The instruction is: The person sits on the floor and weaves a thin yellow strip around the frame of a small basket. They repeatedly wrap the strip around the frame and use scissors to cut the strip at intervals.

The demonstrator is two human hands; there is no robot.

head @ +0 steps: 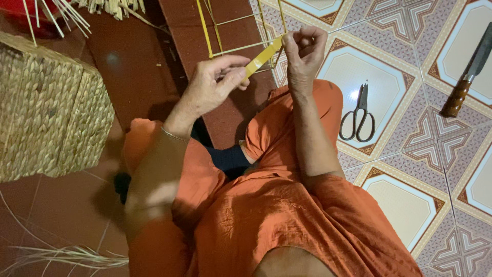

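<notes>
Tiled floor (410, 205) — woven basket (46, 107), contents unseen

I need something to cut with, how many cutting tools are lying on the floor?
2. The black-handled scissors lie on the patterned tiles right of the person's knee; a knife with a wooden handle lies farther right, near the frame edge. Others may be out of view.

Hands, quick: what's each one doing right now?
Left hand: closed, pinching the lower end of the yellow strip.
Right hand: closed, pinching its upper end at the wire frame.

No packages, labels, signs or screens visible anywhere in view
</notes>
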